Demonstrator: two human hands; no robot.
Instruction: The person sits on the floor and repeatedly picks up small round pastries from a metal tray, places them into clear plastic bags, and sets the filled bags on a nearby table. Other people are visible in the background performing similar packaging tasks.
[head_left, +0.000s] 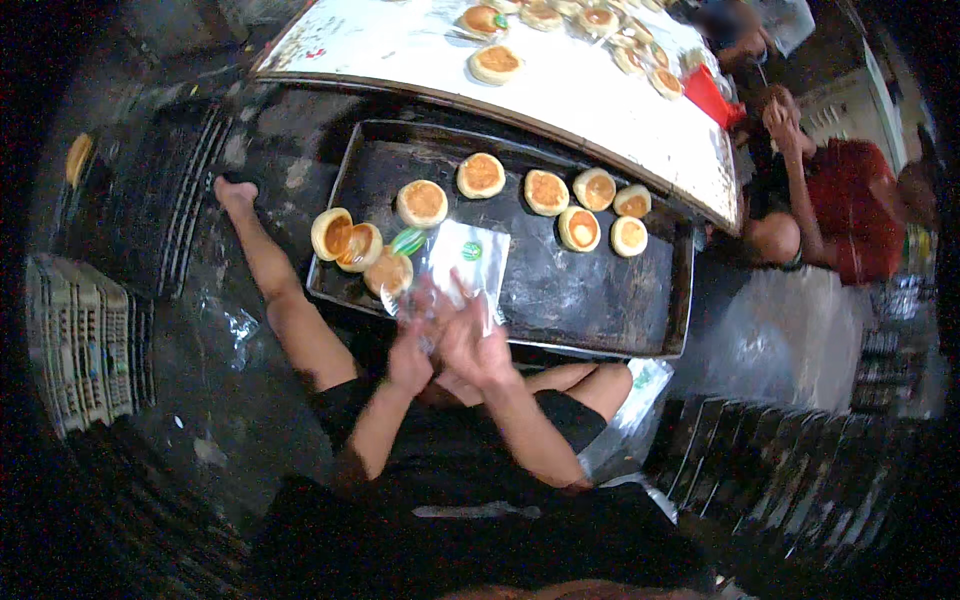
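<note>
Both my hands are blurred, close together at the near edge of a dark metal baking tray (592, 300). My left hand (411, 356) has crumpled clear plastic (429, 341) at its fingers. Beside it my right hand (480, 345) overlaps the lower part of a white and clear plastic bag (480, 244) with a green printed mark; its exact grip is blurred. A round browned pastry (388, 271) sits just left of the bag, partly behind clear film with a green striped print (409, 241). Two more pastries (332, 234) lean together at the tray's left rim.
Several round pastries (546, 192) lie across the tray. Beyond it, a low white table (420, 52) carries more pastries, some wrapped. Another person in a red shirt (855, 210) sits at the right. Slatted racks (90, 345) stand left; plastic bags (637, 405) lie by my right leg.
</note>
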